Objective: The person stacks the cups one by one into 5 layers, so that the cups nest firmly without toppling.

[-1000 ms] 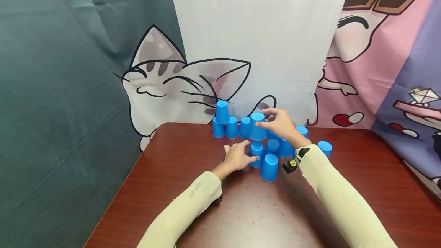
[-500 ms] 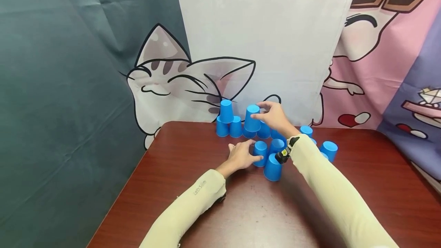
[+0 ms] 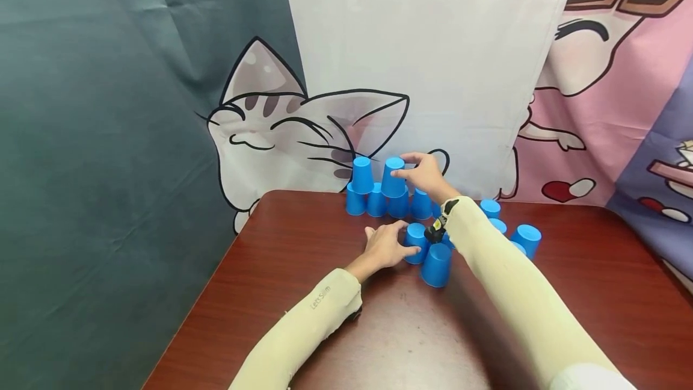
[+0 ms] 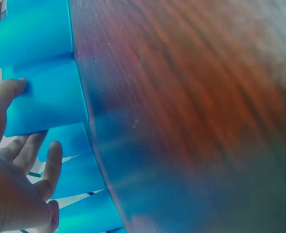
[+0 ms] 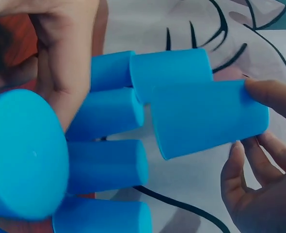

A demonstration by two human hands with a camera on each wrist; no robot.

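My right hand (image 3: 429, 174) pinches an upside-down blue plastic cup (image 3: 393, 179) near its closed end, thumb on one side and fingers on the other. The cup's rim overlaps the tops of two cups in the back row in the head view; in the right wrist view the held cup (image 5: 211, 119) lies right beside another raised cup (image 5: 174, 73). My left hand (image 3: 387, 247) has its thumb and fingers around the sides of a blue cup (image 3: 415, 244) standing mouth down on the table. The left wrist view shows its thumb on that cup (image 4: 46, 97).
A back row of upside-down blue cups (image 3: 376, 202) runs along the far table edge, one cup (image 3: 362, 176) on top at its left end. Another cup (image 3: 436, 266) stands in front; several (image 3: 526, 238) stand to the right. A printed curtain (image 3: 433, 65) hangs behind the table (image 3: 303, 227).
My right hand has carried its cup left and up, from in front of the back row to above it, beside the raised cup. The left hand stays at its cup. The view shifts slightly.
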